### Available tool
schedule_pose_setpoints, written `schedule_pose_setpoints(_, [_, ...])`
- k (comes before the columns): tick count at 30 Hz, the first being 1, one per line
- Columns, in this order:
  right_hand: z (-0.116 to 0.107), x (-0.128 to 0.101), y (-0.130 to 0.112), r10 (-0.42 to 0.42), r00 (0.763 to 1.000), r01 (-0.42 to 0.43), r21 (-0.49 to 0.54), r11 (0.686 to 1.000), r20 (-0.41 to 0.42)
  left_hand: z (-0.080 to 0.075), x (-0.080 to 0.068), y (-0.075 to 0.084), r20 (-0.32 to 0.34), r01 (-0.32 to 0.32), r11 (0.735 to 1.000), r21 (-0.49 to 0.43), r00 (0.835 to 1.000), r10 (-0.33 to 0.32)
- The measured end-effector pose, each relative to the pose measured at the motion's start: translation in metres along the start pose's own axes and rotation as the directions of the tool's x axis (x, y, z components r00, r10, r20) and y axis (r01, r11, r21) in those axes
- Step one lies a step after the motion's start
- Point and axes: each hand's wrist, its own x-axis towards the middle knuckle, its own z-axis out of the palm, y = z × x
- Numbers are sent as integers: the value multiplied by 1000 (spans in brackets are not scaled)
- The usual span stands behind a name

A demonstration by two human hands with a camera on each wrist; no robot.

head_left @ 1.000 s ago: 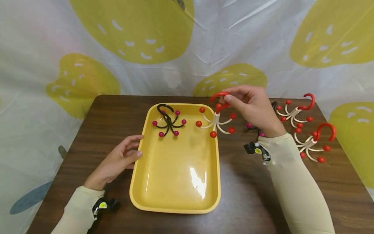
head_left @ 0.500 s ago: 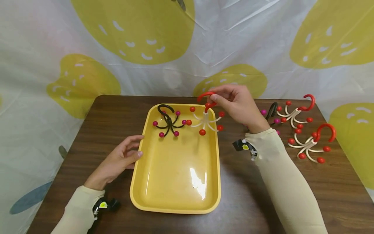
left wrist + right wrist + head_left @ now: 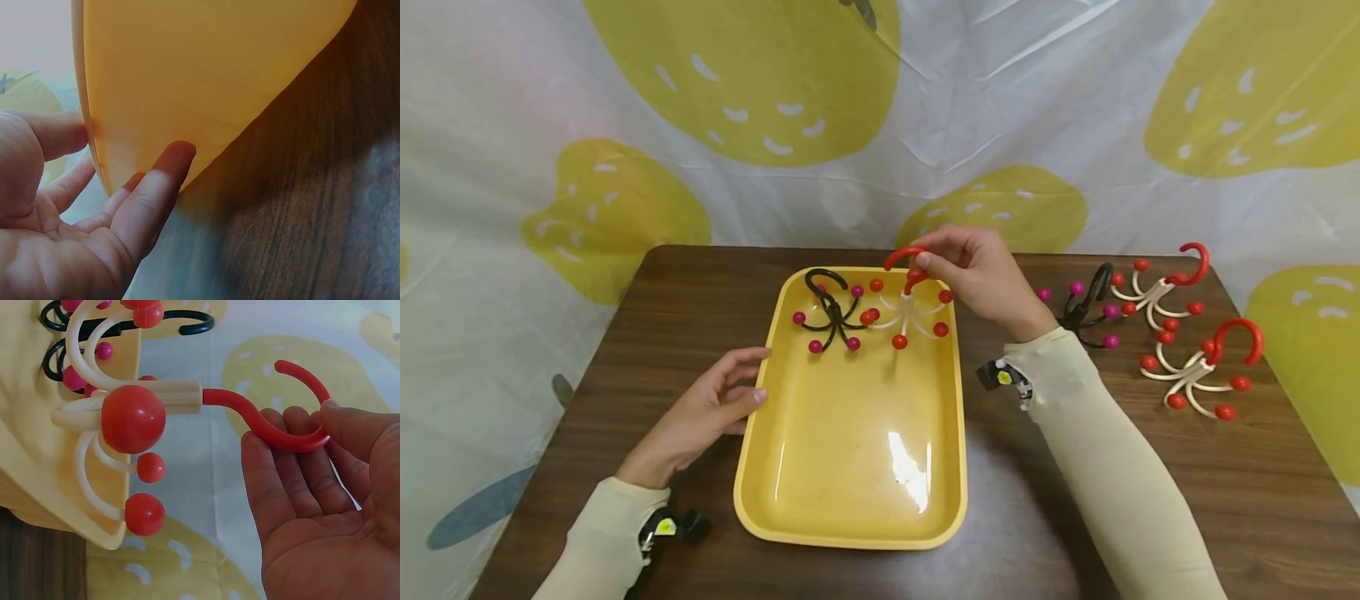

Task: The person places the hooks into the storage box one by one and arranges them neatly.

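My right hand [image 3: 977, 271] pinches the red top hook of a white claw hanger [image 3: 906, 308], which has several curved arms tipped with red balls. It hangs upright over the far right part of the yellow tray [image 3: 850, 533]. In the right wrist view, thumb and fingers meet on the red hook [image 3: 294, 440]. Beside it a black claw hanger [image 3: 833, 317] with magenta balls stands in the tray's far left part. My left hand [image 3: 703, 408] touches the tray's left side; in the left wrist view, its extended fingers [image 3: 147, 206] lie against the outer wall.
On the table [image 3: 1075, 500], right of the tray, are another black claw hanger [image 3: 1078, 312] and two white-and-red ones, one at the back [image 3: 1153, 292] and one nearer [image 3: 1195, 375]. A lemon-patterned cloth [image 3: 820, 200] hangs behind the table.
My right hand has moved left with the white claw hanger, carrying it from the tray's right rim to over its inside. The black hanger on the table has come into sight. My left hand stays put.
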Motion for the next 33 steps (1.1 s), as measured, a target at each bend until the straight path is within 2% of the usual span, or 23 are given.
schedule_pose_setpoints(16, [9, 3, 21, 78, 997, -78, -4, 997, 18, 0, 0, 0, -6, 12, 1000, -2, 1000, -12])
schedule_pose_setpoints(33, [16, 1, 36, 92, 996, -92, -58, 994, 9, -1, -2, 0, -4, 7, 1000, 1, 1000, -7])
